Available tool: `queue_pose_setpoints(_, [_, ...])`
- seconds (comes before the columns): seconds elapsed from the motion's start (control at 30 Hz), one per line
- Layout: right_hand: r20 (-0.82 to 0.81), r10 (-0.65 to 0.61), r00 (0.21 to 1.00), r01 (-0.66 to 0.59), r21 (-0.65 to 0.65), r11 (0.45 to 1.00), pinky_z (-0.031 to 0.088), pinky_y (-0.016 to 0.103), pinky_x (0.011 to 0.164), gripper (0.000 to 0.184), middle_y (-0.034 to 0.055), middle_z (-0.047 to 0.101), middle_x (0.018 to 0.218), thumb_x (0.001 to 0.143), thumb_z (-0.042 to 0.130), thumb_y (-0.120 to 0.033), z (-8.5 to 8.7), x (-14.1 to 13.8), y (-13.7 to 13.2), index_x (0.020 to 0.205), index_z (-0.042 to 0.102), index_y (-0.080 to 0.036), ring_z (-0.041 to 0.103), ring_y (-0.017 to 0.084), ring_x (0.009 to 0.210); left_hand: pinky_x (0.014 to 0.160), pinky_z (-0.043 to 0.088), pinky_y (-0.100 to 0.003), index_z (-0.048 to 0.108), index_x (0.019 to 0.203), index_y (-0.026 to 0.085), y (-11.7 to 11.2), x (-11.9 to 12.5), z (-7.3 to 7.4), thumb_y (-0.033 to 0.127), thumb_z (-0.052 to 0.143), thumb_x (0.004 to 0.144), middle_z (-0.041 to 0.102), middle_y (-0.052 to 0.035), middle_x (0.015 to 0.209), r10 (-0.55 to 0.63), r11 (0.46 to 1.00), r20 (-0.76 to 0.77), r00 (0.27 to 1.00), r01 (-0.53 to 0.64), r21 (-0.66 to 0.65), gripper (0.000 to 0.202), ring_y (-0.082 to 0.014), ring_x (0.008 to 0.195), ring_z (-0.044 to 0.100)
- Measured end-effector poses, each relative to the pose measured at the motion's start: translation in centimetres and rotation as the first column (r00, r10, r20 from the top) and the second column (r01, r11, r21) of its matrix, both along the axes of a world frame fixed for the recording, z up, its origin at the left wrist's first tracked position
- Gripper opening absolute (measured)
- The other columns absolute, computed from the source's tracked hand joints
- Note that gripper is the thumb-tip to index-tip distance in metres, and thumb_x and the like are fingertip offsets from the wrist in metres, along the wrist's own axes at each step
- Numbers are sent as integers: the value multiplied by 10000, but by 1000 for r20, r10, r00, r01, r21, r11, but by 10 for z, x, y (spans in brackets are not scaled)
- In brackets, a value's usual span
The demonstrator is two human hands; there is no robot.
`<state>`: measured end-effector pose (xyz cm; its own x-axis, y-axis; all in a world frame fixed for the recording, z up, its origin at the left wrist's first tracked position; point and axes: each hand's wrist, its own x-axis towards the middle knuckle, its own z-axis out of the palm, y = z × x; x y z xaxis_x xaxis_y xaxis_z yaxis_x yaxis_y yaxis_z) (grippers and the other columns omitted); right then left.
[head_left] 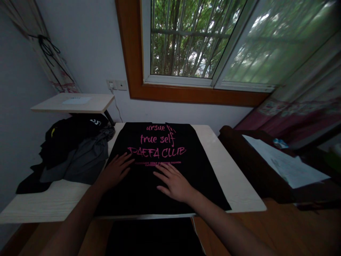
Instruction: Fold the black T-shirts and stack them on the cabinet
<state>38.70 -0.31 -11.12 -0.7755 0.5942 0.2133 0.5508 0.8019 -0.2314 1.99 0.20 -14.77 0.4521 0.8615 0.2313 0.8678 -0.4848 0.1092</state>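
Note:
A black garment with pink lettering lies spread flat on a pale wooden table, its lower part reaching the front edge. Its print includes the words "true self". My left hand rests on the cloth near its left side, fingers spread. On the middle of the fabric, just below the print, lies my right hand with its fingers stretched out and apart. Neither hand grips the cloth.
On the table's left, a heap of dark clothes sits below a raised wooden shelf bearing a white paper. Bare tabletop shows at right. A dark brown piece of furniture holds a white sheet. A window is behind.

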Motion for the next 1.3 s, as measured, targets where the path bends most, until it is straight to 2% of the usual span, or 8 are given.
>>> queue_pose_setpoints(0.2, [17, -167, 986, 166, 74, 983, 327, 553, 1213, 548, 73, 400, 1619, 1003, 556, -429, -9, 35, 16, 1528, 459, -306, 346, 290, 1504, 1229, 279, -581, 441, 1523, 357, -1, 1, 3, 386, 458, 1025, 438, -31, 1602, 14, 1000, 1, 1000, -14, 0, 499, -253, 1520, 327])
queue_pose_setpoints(0.4, [46, -350, 936, 339, 156, 928, 346, 552, 1200, 520, 83, 415, 1609, 1029, 495, -425, -22, 89, 37, 1530, 457, -292, 367, 291, 1493, 1235, 250, -595, 437, 1524, 372, -2, 2, 4, 389, 440, 1029, 415, -21, 1616, 33, 999, -30, 999, -33, -7, 495, -260, 1530, 305])
queue_pose_setpoints(0.57, [57, -425, 903, 408, 191, 893, 357, 547, 1190, 522, 80, 407, 1615, 1035, 470, -440, -30, 119, 42, 1532, 452, -282, 357, 294, 1498, 1240, 235, -593, 442, 1523, 361, -3, 3, 4, 399, 432, 1030, 419, -22, 1614, 43, 999, -39, 998, -43, -7, 495, -259, 1525, 314])
queue_pose_setpoints(0.8, [55, -431, 900, 413, 199, 888, 353, 561, 1189, 529, 82, 407, 1615, 1035, 458, -437, -32, 123, 35, 1539, 438, -279, 346, 303, 1502, 1241, 232, -592, 418, 1534, 375, -3, 2, 4, 411, 430, 1031, 413, -14, 1618, 48, 999, -43, 998, -48, 2, 505, -258, 1528, 309])
queue_pose_setpoints(1.03, [28, -449, 893, 436, 190, 879, 378, 542, 1184, 503, 76, 444, 1591, 1028, 467, -427, -31, 125, 34, 1504, 493, -268, 390, 299, 1475, 1214, 292, -595, 467, 1509, 370, -2, 0, -2, 409, 463, 1007, 428, -31, 1606, 157, 987, 16, 987, -158, 38, 504, -292, 1495, 374])
queue_pose_setpoints(1.3, [-37, -567, 823, 561, 214, 800, 428, 502, 1145, 444, 107, 566, 1475, 1023, 449, -388, -35, 131, 37, 1397, 610, -211, 476, 301, 1392, 1187, 325, -609, 465, 1513, 346, -3, -5, -3, 386, 432, 1010, 422, -44, 1608, 222, 974, -6, 975, -222, 43, 505, -312, 1493, 373])
